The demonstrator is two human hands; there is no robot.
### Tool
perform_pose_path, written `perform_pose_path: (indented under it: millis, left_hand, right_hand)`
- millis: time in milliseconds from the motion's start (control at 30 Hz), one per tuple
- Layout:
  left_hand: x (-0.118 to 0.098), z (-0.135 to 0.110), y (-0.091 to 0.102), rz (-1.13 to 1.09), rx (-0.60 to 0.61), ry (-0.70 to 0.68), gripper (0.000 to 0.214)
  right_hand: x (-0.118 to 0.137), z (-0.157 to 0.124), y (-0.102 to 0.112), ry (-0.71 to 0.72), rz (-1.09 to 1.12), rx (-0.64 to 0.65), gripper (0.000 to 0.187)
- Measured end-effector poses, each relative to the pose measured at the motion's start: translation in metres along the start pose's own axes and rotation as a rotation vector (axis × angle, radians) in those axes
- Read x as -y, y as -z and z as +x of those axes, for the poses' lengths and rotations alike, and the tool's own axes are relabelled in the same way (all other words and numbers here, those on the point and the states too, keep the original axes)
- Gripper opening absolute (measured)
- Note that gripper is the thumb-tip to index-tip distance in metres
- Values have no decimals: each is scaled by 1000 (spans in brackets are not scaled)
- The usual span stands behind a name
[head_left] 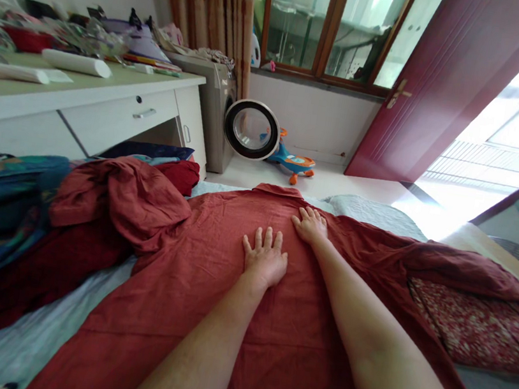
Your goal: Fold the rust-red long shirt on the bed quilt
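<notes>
A rust-red collared shirt (199, 276) lies spread out over a bed, its collar at the far end. Flat on the middle of the fabric rests my left hand (266, 260), fingers spread. My right hand (312, 226) presses on the cloth farther up, close to the collar, with its fingers also apart. Both hands touch the shirt without gripping it. The left sleeve lies bunched over a pile of clothes (9, 217), and the right sleeve stretches across a folded red-and-white patterned cloth (478, 322).
A pale blue bed sheet (63, 315) lies under the shirt. Left stands a cluttered white desk (121, 112). Beyond it a washing machine has its round door (252, 130) open, beside a blue-orange ride-on toy (293, 162). A dark red door (429, 83) stands open at right.
</notes>
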State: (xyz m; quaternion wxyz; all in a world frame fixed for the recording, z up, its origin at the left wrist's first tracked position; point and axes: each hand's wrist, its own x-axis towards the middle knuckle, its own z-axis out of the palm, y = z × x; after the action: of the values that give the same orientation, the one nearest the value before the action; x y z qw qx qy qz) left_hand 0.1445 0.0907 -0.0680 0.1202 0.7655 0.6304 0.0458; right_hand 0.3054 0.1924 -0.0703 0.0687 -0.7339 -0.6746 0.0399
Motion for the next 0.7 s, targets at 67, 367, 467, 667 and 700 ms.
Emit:
perform_pose_path:
  millis: [67,367,467,667,700]
  left_hand:
    - [0,0,0,1,-2,5,66]
    - [-2,1,2,-13,21,19,66]
    - [-2,1,2,-15,25,22,66]
    - [-1,1,0,-21,22,12,67]
    - [0,1,0,-21,21,12,67]
  right_hand:
    - [-4,6,0,-27,-8,28,65]
    - [-3,3,3,200,-19,-154,46]
    - [-5,6,2,305,0,-33,50]
    - [-8,21,-2,113,-19,51,67]
    - [-7,24,-2,67,-23,55,70]
